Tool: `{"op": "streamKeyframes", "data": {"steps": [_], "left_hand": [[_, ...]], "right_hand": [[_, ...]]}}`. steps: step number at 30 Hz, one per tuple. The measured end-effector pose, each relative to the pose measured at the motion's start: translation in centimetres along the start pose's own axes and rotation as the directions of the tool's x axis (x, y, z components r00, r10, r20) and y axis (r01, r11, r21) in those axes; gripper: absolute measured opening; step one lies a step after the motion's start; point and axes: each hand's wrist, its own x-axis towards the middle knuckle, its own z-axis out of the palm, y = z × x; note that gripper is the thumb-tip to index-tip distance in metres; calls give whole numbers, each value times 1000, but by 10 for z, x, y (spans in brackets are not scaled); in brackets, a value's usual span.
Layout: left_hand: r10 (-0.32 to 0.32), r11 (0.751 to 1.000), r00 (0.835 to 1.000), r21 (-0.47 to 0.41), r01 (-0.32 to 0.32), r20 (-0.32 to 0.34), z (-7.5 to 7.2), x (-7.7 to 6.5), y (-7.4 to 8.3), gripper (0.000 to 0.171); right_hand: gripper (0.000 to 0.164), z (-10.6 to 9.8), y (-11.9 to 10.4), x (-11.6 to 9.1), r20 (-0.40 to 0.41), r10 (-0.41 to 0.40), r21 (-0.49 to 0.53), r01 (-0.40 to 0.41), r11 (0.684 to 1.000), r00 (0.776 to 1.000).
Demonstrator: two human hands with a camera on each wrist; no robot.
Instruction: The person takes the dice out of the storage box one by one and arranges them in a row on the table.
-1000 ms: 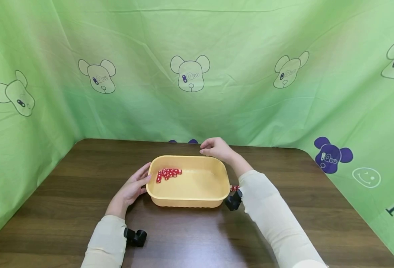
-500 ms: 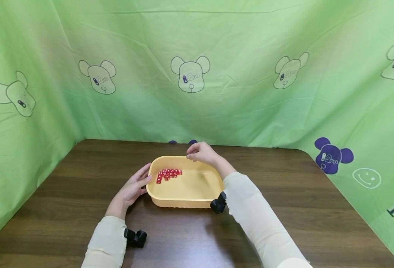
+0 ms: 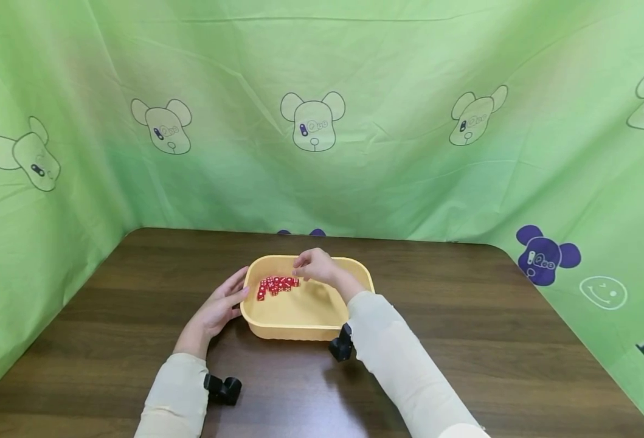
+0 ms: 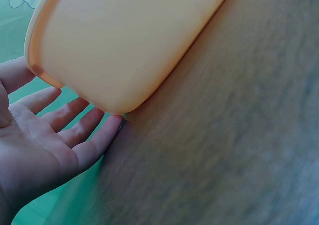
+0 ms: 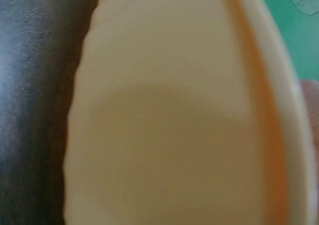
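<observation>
Tub (image 3: 300,333) sits upright on the counter (image 3: 508,328), long side toward the person. Red dice (image 3: 280,284) with white pips are inside, bunched on the floor at the tub's left end, some touching. Left hand (image 3: 214,310) at the tub's left end: thumb (image 3: 237,297) at the rim, fingers (image 4: 92,148) extended and spread, tips against the outer wall. So that grip is loose, bracing rather than wrapped. Right hand (image 3: 317,267) is over the tub, fingers bent, tips just beside the right end of the dice. Can't tell if that grip holds a die; fingertips too small in the head view, and the right wrist view is mostly tub wall. White sleeves (image 3: 404,365) on both arms. Green sheet (image 3: 398,182) with printed bear faces hangs behind the counter.
</observation>
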Motion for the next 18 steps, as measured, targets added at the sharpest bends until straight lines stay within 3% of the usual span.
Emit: {"op": "streamKeyframes", "data": {"steps": [2,5,7,9,10,14,18], "left_hand": [[-1,1000,1000,0,1,-6,0,-1,0,54],[-2,1000,1000,1,2,-8,0,-1,0,54],[-4,1000,1000,-1,4,-7,0,-1,0,53],[-8,1000,1000,-4,8,-9,0,-1,1,53],[-5,1000,1000,0,5,-3,0,-1,1,54],[-4,1000,1000,-2,4,-10,0,0,1,53],[-2,1000,1000,-3,2,-13,0,0,0,53]], "right_hand": [[14,7,29,18,14,-69,28,68,997,998],[14,11,38,20,26,-87,54,86,995,996],[15,10,18,4,16,-42,40,41,998,999],[18,8,-15,-19,2,51,0,-51,999,999],[19,9,-17,-20,3,81,2,-81,997,997],[22,12,-17,-22,-11,69,-13,-69,998,998],[24,34,86,50,18,-7,37,7,999,1000]]}}
